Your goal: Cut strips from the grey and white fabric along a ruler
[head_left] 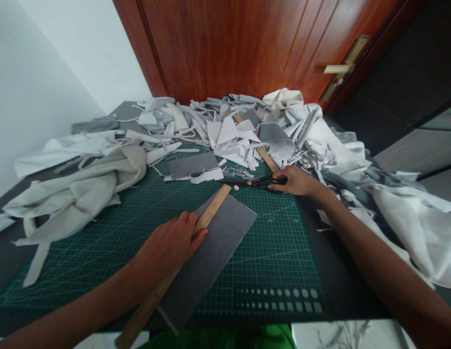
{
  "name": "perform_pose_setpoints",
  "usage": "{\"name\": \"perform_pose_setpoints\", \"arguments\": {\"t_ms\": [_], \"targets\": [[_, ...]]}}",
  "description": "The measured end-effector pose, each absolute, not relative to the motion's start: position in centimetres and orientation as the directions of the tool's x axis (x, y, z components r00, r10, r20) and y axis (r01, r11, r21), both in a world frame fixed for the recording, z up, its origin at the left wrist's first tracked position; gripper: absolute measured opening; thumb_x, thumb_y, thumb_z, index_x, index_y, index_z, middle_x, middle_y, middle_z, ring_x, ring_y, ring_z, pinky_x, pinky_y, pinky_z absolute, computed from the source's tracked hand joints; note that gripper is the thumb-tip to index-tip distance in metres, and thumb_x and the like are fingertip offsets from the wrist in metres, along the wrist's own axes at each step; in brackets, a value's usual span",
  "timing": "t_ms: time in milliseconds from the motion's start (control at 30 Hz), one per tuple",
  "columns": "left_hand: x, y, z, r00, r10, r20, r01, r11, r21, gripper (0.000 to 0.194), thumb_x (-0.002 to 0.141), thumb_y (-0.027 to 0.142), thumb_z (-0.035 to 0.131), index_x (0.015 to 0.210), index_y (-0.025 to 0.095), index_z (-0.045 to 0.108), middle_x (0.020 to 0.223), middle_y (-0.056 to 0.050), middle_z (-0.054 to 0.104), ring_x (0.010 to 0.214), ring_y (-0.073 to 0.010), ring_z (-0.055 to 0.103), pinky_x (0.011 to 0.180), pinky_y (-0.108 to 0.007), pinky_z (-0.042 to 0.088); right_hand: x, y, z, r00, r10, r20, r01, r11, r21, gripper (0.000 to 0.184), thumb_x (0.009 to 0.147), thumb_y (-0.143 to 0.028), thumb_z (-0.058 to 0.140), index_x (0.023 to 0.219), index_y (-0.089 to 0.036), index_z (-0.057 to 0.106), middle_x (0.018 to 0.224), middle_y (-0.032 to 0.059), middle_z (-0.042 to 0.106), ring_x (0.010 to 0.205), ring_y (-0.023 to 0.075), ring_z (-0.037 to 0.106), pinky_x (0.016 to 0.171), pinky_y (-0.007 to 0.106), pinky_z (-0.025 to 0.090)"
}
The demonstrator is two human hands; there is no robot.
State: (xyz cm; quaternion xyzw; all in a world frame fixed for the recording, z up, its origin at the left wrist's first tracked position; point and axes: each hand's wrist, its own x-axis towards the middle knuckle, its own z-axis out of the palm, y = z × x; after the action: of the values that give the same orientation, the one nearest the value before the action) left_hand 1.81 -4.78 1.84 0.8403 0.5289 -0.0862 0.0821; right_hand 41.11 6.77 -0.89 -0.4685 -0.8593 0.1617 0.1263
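My left hand (178, 237) is closed around a wooden ruler (215, 206), which slants across a grey fabric rectangle (221, 245) and runs past the near edge of the green cutting mat (276, 252). Farther off, my right hand (296, 180) has its fingers on the handles of black scissors (263, 182). The scissors lie flat on the mat, blades pointing left, close to a small pink piece (236, 187). A second wooden ruler (267, 157) sticks out of the scraps just beyond my right hand. Another grey fabric piece (192, 165) lies left of the scissors.
White and grey fabric scraps (225, 133) are heaped along the back, before a wooden door (225, 48). Crumpled light cloth (83, 194) lies at left; more white cloth (414, 228) covers the right side. A white wall (65, 58) stands at the left.
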Motion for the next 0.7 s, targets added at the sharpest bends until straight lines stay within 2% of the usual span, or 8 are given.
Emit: {"name": "perform_pose_setpoints", "arguments": {"t_ms": [133,300,367,433,500,567,633,700], "targets": [[2.0,-5.7,2.2,0.368,0.887,-0.28,0.92,-0.392,-0.033,0.048,0.111,0.043,0.036,0.09,0.016,0.069,0.078,-0.013,0.075,0.069,-0.0317,0.075,0.061,-0.038,0.055,41.1,6.8,-0.9,-0.526,0.848,0.063,0.763,0.504,-0.405,0.043,0.092,-0.057,0.063,0.067,-0.023,0.055,0.059,-0.0038,0.053,0.056,0.0131,0.05,0.061,0.03,0.032],[1.5,-6.2,2.5,0.394,0.847,-0.357,0.899,-0.436,-0.044,0.059,0.113,0.042,0.033,0.08,0.016,0.074,0.077,-0.016,0.076,0.074,-0.036,0.077,0.067,-0.044,0.058,41.3,6.9,-1.0,-0.54,0.838,0.08,0.757,0.525,-0.388,0.046,0.093,-0.059,0.062,0.067,-0.022,0.057,0.059,-0.0039,0.053,0.057,0.0133,0.052,0.062,0.03,0.032],[0.9,-5.9,2.7,0.457,0.82,-0.344,0.871,-0.491,-0.013,0.056,0.113,0.043,0.038,0.079,0.017,0.074,0.073,-0.013,0.074,0.07,-0.0334,0.075,0.066,-0.042,0.057,41.4,6.9,-1.1,-0.542,0.837,0.076,0.758,0.526,-0.385,0.046,0.094,-0.059,0.062,0.067,-0.022,0.058,0.06,-0.0038,0.053,0.057,0.0132,0.051,0.062,0.03,0.032],[0.2,-5.4,2.7,0.611,0.726,-0.315,0.785,-0.606,0.127,0.045,0.111,0.038,0.045,0.081,0.02,0.074,0.076,-0.009,0.074,0.071,-0.0282,0.073,0.071,-0.04,0.057,41.4,6.9,-1.1,-0.544,0.836,0.072,0.756,0.526,-0.388,0.046,0.094,-0.059,0.062,0.068,-0.022,0.058,0.06,-0.0035,0.053,0.057,0.0131,0.05,0.062,0.03,0.031],[-0.5,-4.6,2.6,0.801,0.559,-0.216,0.598,-0.732,0.327,0.025,0.107,0.03,0.056,0.092,0.023,0.075,0.094,-0.006,0.077,0.091,-0.0257,0.074,0.089,-0.039,0.058,41.4,6.9,-1.1,-0.548,0.833,0.078,0.752,0.531,-0.39,0.045,0.093,-0.059,0.062,0.067,-0.022,0.058,0.061,-0.0032,0.054,0.057,0.0131,0.05,0.062,0.03,0.032],[-1.2,-3.7,2.2,0.906,0.416,-0.077,0.405,-0.8,0.443,0.011,0.101,0.026,0.07,0.111,0.027,0.075,0.124,-0.006,0.075,0.125,-0.0273,0.066,0.113,-0.043,0.049,41.4,7.0,-1.2,-0.549,0.831,0.087,0.749,0.535,-0.391,0.045,0.093,-0.058,0.063,0.067,-0.022,0.056,0.06,-0.0032,0.053,0.057,0.0132,0.05,0.062,0.031,0.032],[-1.7,-2.8,1.6,0.944,0.329,0.005,0.286,-0.828,0.482,0.031,0.096,0.027,0.08,0.126,0.031,0.073,0.147,-0.006,0.067,0.145,-0.0294,0.052,0.125,-0.046,0.039,41.5,7.1,-1.3,-0.548,0.831,0.095,0.747,0.537,-0.392,0.045,0.092,-0.058,0.063,0.066,-0.022,0.055,0.059,-0.0033,0.052,0.056,0.0132,0.05,0.061,0.031,0.031],[-2.0,-1.9,0.9,0.959,0.284,0.025,0.232,-0.829,0.508,0.038,0.092,0.031,0.085,0.129,0.033,0.073,0.153,-0.006,0.063,0.148,-0.0297,0.049,0.127,-0.046,0.038,41.5,7.1,-1.4,-0.55,0.828,0.107,0.742,0.543,-0.393,0.045,0.092,-0.058,0.063,0.066,-0.023,0.054,0.058,-0.0036,0.051,0.056,0.0131,0.05,0.061,0.031,0.031]]}}
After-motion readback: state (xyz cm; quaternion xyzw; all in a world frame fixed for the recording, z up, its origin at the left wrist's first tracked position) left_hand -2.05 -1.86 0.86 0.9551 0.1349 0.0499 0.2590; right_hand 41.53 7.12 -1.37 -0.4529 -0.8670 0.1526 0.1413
